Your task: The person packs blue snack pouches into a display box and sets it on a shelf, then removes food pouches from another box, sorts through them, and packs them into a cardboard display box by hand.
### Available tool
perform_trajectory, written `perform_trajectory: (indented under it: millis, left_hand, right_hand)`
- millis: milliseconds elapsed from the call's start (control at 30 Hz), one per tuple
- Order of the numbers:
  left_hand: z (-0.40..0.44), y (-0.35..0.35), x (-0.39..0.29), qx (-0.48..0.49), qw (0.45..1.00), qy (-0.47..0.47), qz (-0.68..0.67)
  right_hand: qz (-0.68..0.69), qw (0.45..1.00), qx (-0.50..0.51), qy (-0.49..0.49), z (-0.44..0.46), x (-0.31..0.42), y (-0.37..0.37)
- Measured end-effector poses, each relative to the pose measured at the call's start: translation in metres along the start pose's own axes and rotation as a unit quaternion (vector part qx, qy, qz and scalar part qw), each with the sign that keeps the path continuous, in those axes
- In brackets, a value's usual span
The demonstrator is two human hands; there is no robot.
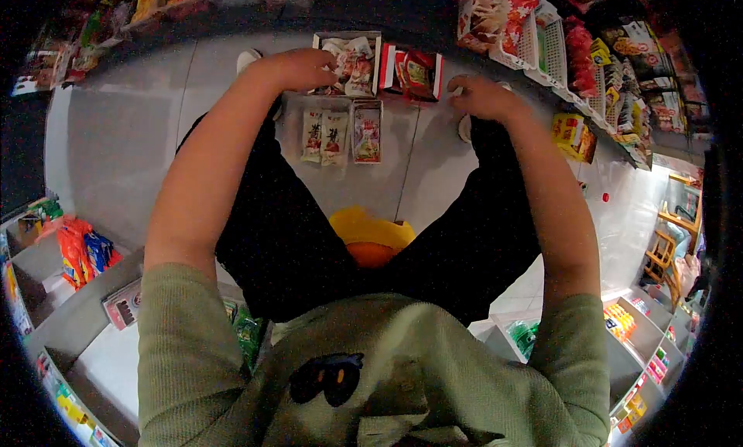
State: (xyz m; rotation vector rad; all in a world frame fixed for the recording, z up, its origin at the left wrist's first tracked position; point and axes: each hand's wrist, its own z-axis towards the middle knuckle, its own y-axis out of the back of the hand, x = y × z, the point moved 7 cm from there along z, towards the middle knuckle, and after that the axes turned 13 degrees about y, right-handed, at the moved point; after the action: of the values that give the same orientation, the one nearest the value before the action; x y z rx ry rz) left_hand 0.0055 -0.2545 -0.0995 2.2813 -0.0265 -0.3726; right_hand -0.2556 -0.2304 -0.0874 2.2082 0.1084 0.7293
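Observation:
My left hand is at the left edge of an open box filled with pale and red snack packets. Its fingers curl over that edge among the packets; what they grip is hidden. To the right of this box, touching or nearly so, is a red box holding dark red packets. My right hand hovers just beyond its right side, fingers slightly bent and apart, with nothing visible in them. Nearer me lie two white packets with dark lettering and a narrow box of packets.
White baskets of bagged snacks line the upper right, with a yellow box beside them on the tiled floor. Shelf compartments stand at both lower sides. A yellow and orange seat shows between my legs.

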Motion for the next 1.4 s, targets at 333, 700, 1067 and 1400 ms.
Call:
perform_trajectory:
  millis: [333,700,1067,1400]
  left_hand:
    - [0.009,-0.005,0.008,0.005,1.0,-0.003,-0.028]
    - [0.006,-0.004,0.008,-0.016,1.0,0.017,-0.004]
    - [0.008,-0.004,0.008,-0.026,0.999,-0.021,-0.014]
    - [0.008,-0.009,0.012,0.007,1.0,0.003,-0.026]
  right_hand:
    - [0.023,0.998,-0.03,0.048,0.004,-0.005,-0.001]
    - [-0.03,0.999,-0.025,0.036,0.008,-0.014,-0.006]
    - [0.008,0.999,-0.015,0.03,0.01,-0.018,-0.009]
    - [0.004,0.999,-0.031,0.025,0.008,-0.014,-0.007]
